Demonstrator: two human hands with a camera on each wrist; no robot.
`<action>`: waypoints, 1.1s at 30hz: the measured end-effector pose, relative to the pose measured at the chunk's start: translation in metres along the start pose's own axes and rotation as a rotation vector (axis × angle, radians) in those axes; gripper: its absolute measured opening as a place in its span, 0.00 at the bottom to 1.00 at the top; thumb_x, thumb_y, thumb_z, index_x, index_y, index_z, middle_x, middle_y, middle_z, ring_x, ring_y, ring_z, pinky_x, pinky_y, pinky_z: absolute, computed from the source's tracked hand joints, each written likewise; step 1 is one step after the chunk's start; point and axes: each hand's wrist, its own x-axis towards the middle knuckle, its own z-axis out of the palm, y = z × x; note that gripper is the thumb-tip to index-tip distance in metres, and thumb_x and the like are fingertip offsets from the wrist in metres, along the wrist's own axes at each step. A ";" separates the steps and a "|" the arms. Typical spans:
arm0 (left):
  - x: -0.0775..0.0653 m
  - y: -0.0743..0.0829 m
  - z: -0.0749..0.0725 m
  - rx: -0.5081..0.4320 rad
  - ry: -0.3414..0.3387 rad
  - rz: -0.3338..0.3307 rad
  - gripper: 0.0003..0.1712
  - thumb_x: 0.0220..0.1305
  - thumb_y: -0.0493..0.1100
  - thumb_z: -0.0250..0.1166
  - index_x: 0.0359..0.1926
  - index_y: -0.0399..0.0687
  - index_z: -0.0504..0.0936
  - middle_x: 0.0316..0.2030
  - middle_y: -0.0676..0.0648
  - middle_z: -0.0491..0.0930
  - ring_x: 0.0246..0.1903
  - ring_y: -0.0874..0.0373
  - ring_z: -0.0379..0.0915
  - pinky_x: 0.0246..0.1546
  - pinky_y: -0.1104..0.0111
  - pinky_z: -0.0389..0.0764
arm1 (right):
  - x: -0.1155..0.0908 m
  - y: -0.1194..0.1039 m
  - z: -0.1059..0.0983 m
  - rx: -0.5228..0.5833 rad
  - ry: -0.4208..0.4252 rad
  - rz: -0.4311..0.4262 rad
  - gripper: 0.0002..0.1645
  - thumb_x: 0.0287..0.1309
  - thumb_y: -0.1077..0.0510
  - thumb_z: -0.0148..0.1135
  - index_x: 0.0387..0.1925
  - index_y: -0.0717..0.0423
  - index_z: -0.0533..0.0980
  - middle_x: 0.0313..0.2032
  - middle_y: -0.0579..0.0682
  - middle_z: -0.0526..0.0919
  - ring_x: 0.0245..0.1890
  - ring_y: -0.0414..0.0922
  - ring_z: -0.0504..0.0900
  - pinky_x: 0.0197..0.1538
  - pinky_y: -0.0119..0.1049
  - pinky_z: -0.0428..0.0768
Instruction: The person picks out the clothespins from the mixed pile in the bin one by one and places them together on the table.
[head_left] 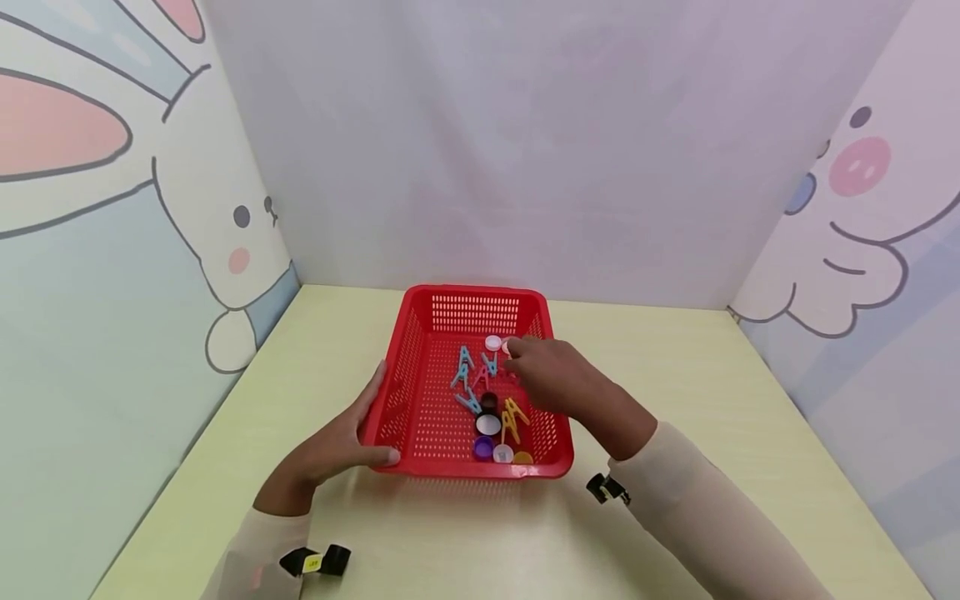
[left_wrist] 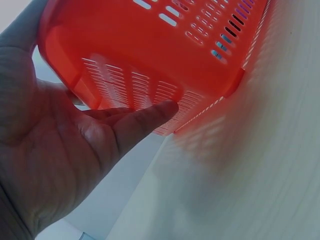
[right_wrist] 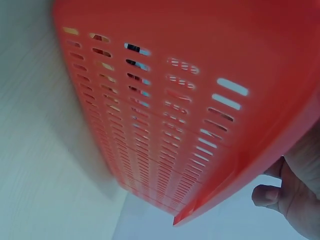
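A red plastic basket (head_left: 467,472) with slotted walls holds several small clothespins and bottle caps. My left hand (head_left: 341,433) grips its near left corner, thumb over the rim and fingers along the outer wall; the left wrist view shows those fingers (left_wrist: 145,120) under the rim. Over the basket's right side, my right hand (head_left: 551,373) reaches in beside a pale cap (head_left: 507,345). Its fingertips are partly hidden, so a hold on that cap cannot be made out. Blue clothespins (head_left: 470,403), a red clothespin (head_left: 482,377) and yellow clothespins (head_left: 510,423) lie to its left and nearer.
Near the basket's front wall lie a purple cap (head_left: 483,448), a white cap (head_left: 503,453) and a yellow cap (head_left: 523,458). Another white cap (head_left: 492,342) sits toward the back. The pale table (head_left: 675,367) meets walls printed with cartoon animals.
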 end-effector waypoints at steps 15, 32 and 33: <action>-0.001 0.001 0.001 0.006 0.004 0.001 0.79 0.57 0.39 0.79 0.89 0.68 0.28 0.77 0.30 0.58 0.70 0.30 0.68 0.52 0.56 0.93 | -0.006 -0.007 -0.006 0.122 -0.037 0.131 0.38 0.47 0.57 0.89 0.60 0.58 0.83 0.58 0.55 0.82 0.51 0.52 0.90 0.51 0.51 0.94; -0.001 0.003 0.000 0.007 0.009 -0.025 0.79 0.58 0.38 0.78 0.89 0.68 0.28 0.78 0.32 0.57 0.71 0.31 0.67 0.53 0.57 0.93 | -0.009 -0.004 -0.007 0.061 0.034 0.107 0.40 0.44 0.56 0.91 0.59 0.57 0.81 0.52 0.53 0.84 0.47 0.49 0.90 0.51 0.47 0.94; -0.001 0.003 0.000 0.006 0.010 -0.028 0.79 0.58 0.38 0.78 0.89 0.69 0.28 0.78 0.32 0.57 0.71 0.31 0.67 0.53 0.57 0.93 | -0.009 -0.004 -0.007 0.055 0.042 0.103 0.39 0.45 0.57 0.91 0.59 0.57 0.80 0.52 0.53 0.84 0.46 0.49 0.89 0.51 0.47 0.94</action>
